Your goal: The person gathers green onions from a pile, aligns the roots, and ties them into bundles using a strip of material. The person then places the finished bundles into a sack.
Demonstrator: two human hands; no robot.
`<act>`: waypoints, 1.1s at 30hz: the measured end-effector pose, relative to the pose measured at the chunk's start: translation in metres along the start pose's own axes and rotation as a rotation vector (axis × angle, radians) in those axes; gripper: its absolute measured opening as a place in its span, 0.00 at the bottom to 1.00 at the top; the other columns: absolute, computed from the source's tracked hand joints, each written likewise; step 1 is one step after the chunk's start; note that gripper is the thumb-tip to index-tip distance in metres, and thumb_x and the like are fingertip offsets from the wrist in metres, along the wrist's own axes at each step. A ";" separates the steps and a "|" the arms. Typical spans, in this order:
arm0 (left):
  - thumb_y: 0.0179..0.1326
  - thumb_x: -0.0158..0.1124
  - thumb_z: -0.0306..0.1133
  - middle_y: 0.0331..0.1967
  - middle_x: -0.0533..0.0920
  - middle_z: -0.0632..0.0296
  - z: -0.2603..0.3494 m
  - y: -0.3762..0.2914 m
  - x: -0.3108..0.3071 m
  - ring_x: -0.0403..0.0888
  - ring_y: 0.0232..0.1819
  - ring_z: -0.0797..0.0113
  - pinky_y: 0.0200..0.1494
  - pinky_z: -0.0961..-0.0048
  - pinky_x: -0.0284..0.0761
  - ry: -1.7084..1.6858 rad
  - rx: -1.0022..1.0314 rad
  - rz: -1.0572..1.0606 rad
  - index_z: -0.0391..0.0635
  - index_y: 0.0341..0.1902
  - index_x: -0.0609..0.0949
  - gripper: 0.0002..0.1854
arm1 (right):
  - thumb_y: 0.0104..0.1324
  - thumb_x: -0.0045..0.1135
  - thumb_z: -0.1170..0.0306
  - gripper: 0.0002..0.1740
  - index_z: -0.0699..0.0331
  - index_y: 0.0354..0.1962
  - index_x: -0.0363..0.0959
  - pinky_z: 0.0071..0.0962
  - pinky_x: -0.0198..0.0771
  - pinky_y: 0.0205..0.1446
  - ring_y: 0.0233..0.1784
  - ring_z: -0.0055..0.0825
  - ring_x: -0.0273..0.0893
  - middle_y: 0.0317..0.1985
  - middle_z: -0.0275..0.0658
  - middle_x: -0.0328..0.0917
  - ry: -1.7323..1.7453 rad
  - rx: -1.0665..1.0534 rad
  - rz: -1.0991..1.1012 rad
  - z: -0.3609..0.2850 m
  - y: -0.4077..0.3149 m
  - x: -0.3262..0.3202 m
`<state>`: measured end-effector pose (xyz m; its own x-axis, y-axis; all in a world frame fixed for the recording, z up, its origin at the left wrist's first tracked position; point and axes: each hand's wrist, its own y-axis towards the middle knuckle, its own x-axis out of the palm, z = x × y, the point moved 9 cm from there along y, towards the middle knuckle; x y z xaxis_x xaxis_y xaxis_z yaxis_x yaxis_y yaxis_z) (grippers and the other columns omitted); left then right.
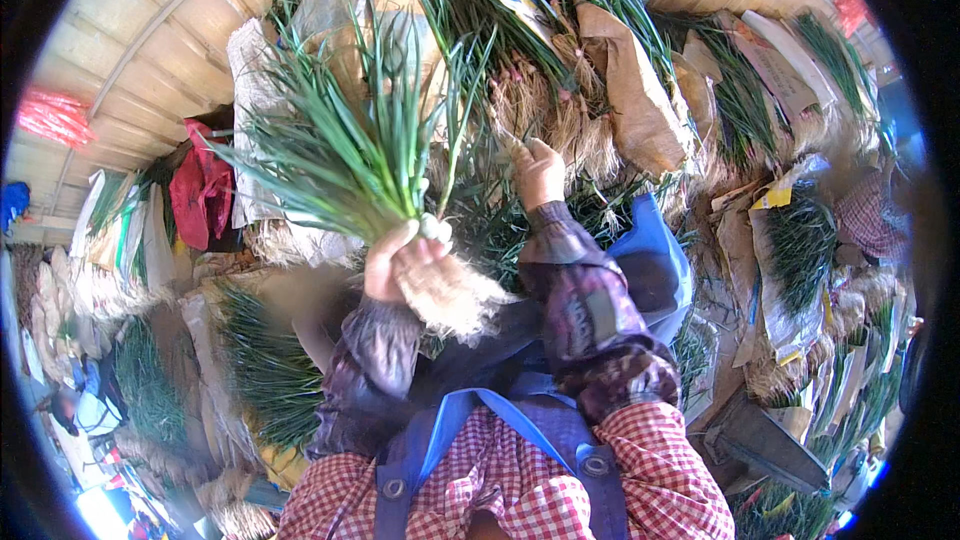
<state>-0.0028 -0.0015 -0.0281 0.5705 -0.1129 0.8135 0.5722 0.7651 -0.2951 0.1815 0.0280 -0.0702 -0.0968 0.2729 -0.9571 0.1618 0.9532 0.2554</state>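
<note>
My left hand (386, 270) grips a thick bunch of green onion-like plants (375, 180). Their long leaves fan up and to the left, while a pale mass of roots (450, 292) hangs out below my fingers. To the right, my right hand (541, 172) is raised with its fingers curled, close to the roots of a leaning pile of similar plants (517, 90). Whether anything thin is pinched in its fingertips is not clear. Loose green leaves (487, 232) lie below and between my hands.
A large woven sack (367, 7) and a brown sack (637, 90) stand against the wooden wall (165, 37). At my right is a blue plastic sheet or bag (660, 270). More plant bundles (270, 367) lie at left. A grey metal piece (780, 442) and another person (874, 214) are at right.
</note>
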 end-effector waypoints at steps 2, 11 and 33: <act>0.57 0.57 0.33 0.33 0.73 0.58 0.018 -0.015 -0.005 0.69 0.33 0.69 0.31 0.75 0.72 0.013 0.060 -0.090 0.38 0.58 0.66 0.25 | 0.60 0.49 0.65 0.10 0.59 0.31 0.77 0.27 0.76 0.39 0.40 0.31 0.79 0.33 0.37 0.80 0.090 0.004 -0.671 -0.006 -0.019 0.033; 0.52 0.64 0.36 0.25 0.79 0.54 0.009 0.013 -0.004 0.77 0.32 0.63 0.45 0.63 0.72 -0.072 0.158 -0.008 0.36 0.43 0.74 0.19 | 0.56 0.54 0.53 0.19 0.59 0.35 0.78 0.39 0.72 0.43 0.39 0.42 0.79 0.32 0.46 0.80 0.100 0.556 -0.288 0.160 0.044 -0.028; 0.58 0.57 0.40 0.23 0.80 0.48 -0.011 0.017 -0.020 0.77 0.19 0.64 0.24 0.71 0.76 0.155 -0.171 0.085 0.34 0.24 0.77 0.18 | 0.60 0.52 0.54 0.19 0.63 0.30 0.76 0.38 0.72 0.38 0.31 0.45 0.77 0.26 0.49 0.76 0.788 0.010 -0.295 -0.061 0.007 -0.034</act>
<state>0.0018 0.0063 -0.0550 0.6969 -0.1583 0.6994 0.6021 0.6591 -0.4507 0.1259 0.0332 -0.0274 -0.7934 0.0275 -0.6081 0.0308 0.9995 0.0050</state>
